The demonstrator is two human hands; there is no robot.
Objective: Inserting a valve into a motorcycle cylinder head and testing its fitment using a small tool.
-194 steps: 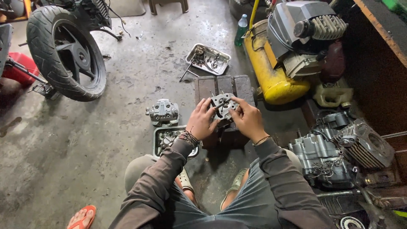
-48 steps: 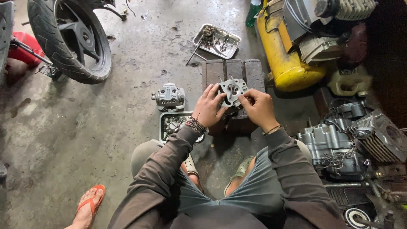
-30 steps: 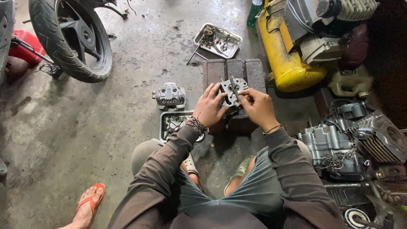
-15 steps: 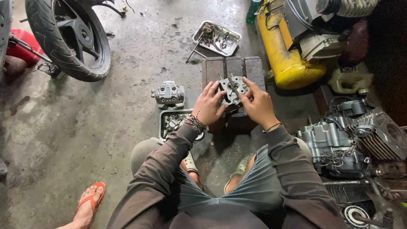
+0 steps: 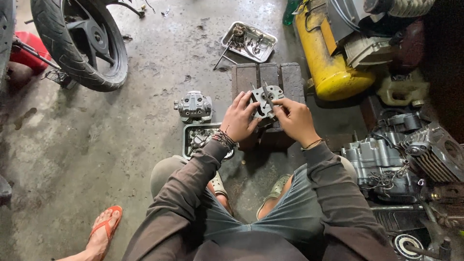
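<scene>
Centrally, left hand point(image 5: 240, 117) and right hand point(image 5: 295, 119) both grip a grey, holed metal engine part point(image 5: 265, 99) over the wooden block point(image 5: 266, 77).

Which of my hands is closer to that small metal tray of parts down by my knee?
Left. Your left hand is just above and right of the small metal tray by your left knee, gripping the grey engine part. Your right hand holds the part's other side, farther off.

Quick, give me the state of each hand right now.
Left hand: fingers closed on the left side of the grey metal engine part.
Right hand: fingers closed on the right side of the same part.
</scene>
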